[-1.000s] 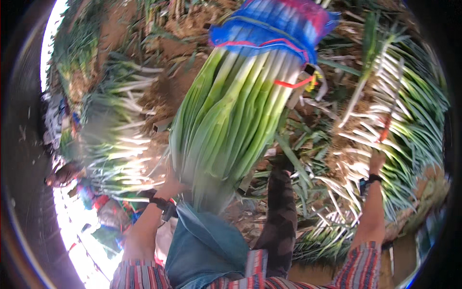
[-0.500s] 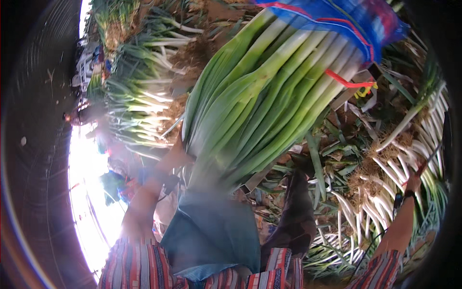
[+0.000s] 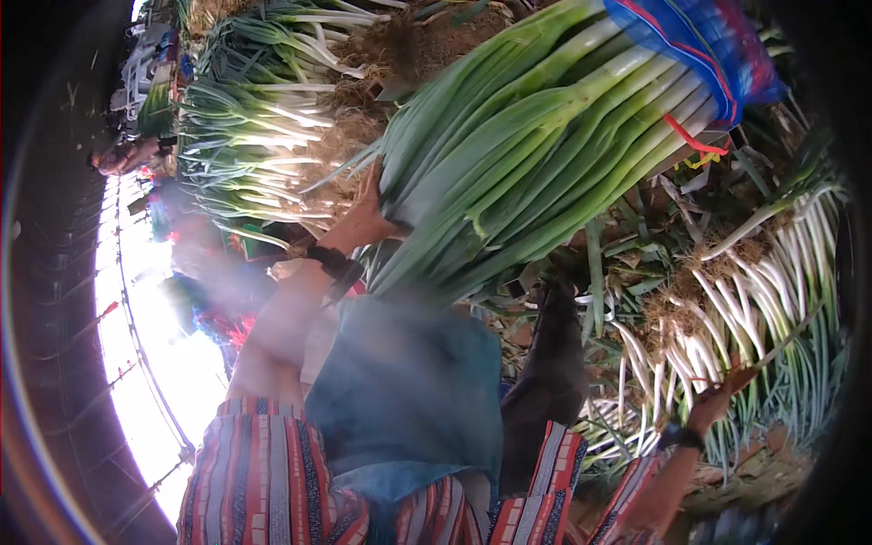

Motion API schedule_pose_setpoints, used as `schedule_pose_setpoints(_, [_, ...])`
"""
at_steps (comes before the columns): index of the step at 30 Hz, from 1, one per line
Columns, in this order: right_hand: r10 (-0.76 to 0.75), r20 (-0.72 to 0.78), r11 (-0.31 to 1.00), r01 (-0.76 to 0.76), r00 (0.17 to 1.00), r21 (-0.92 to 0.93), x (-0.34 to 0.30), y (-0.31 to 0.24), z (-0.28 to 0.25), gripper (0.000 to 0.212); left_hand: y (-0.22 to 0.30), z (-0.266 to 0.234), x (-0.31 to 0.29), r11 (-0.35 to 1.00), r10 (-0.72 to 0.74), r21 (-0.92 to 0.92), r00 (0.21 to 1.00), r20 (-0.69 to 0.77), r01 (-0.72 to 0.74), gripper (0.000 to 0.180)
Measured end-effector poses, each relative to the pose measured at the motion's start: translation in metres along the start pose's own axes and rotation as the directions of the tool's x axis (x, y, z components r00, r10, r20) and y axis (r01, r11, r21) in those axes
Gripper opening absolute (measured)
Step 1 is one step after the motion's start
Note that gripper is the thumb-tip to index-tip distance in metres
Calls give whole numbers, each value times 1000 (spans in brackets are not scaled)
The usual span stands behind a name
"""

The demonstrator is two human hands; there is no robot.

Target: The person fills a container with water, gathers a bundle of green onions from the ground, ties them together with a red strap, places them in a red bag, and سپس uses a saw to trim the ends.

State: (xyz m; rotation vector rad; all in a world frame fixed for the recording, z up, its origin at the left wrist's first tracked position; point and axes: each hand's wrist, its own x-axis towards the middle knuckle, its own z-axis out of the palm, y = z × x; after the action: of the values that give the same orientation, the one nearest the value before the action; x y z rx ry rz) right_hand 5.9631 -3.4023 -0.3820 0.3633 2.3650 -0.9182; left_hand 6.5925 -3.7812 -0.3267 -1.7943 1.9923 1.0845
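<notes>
A large bundle of long green onions [image 3: 536, 136] lies slanting across the upper middle, its white ends wrapped in blue plastic [image 3: 690, 36] with a red strip. At the bundle's left edge, my left hand [image 3: 363, 218] grips the leaves; its fingers are partly hidden behind them. Out to the right, my right hand [image 3: 713, 404] is closed on a long thin tool [image 3: 788, 338] that looks like a narrow blade with a reddish-brown handle; blur leaves its kind unsure. This hand hovers over or beside loose green onions [image 3: 727, 318] with rooted ends.
More green onions [image 3: 263, 136] are piled at the upper left, roots facing right. Leaf scraps [image 3: 627, 245] litter the ground. Teal cloth [image 3: 409, 400] covers my lap, beside a dark boot or trouser leg [image 3: 549, 354]. Another person [image 3: 132, 156] shows at the far left.
My right hand has come inward and down with the thin tool. The bundle sits slightly farther up and right in view; my left hand stays at its leaf edge, now higher in the picture.
</notes>
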Motion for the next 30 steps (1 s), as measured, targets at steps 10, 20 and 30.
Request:
schedule_pose_setpoints(10, [-269, 444, 939, 131, 855, 317, -324, -25, 67, 32, -11, -7, -37, 997, 49, -53, 994, -101, -55, 144])
schedule_pose_setpoints(20, [-19, 814, 923, 323, 580, -209, -441, -36, 133, 29, -88, -14, -111, 996, -8, -87, 1000, -7, 7, 129])
schedule_pose_setpoints(30, [194, 841, 795, 421, 505, -436, -448, -62, 180, 36, -81, -58, -119, 995, 46, -82, 977, -206, -64, 116])
